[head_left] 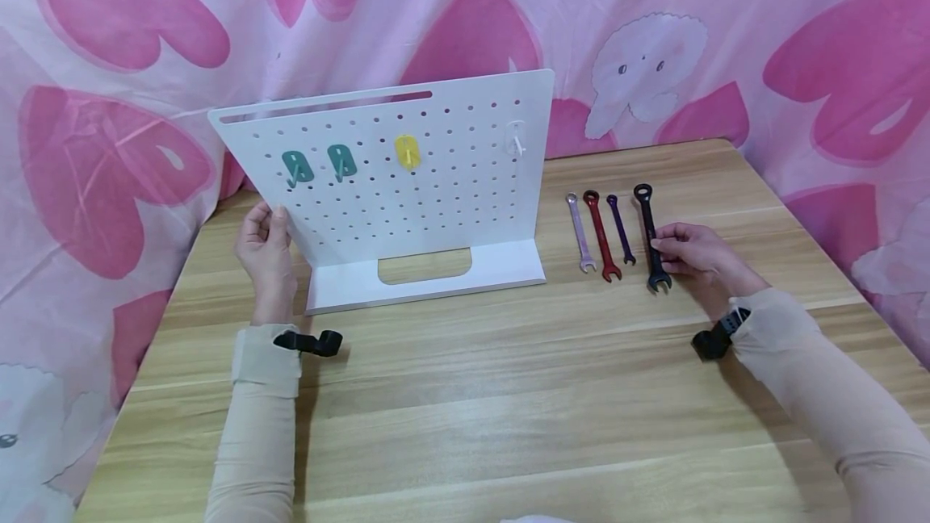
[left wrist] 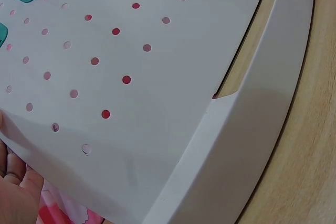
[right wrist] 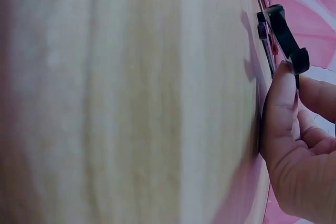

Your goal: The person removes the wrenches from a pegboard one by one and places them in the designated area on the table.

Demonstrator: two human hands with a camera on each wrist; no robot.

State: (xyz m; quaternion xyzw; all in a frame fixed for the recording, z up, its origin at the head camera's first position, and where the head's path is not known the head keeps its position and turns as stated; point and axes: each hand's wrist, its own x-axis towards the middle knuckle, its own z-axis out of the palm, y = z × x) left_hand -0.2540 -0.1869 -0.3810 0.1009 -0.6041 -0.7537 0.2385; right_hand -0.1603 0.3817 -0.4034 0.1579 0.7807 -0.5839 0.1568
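A white pegboard (head_left: pixel 450 184) stands on its flat base, with two green hooks (head_left: pixel 341 161), a yellow hook (head_left: pixel 408 152) and a clear hook (head_left: pixel 516 140) on it. My left hand (head_left: pixel 263 253) grips the board's left edge, thumb in front and fingers behind. On the right, my right hand (head_left: pixel 693 253) pinches a black combination wrench (head_left: pixel 649 236) by its shaft; the right wrist view shows its open end (right wrist: pixel 286 38) tipped off the table. Left of it lie a dark purple wrench (head_left: pixel 621 228), a red wrench (head_left: pixel 600 234) and a lilac wrench (head_left: pixel 579 231).
Everything stands on a wood-grain table (head_left: pixel 465 410). A pink curtain (head_left: pixel 465 31) with hearts hangs right behind the table and down its sides. Each wrist wears a small black camera (head_left: pixel 327 343) on a strap.
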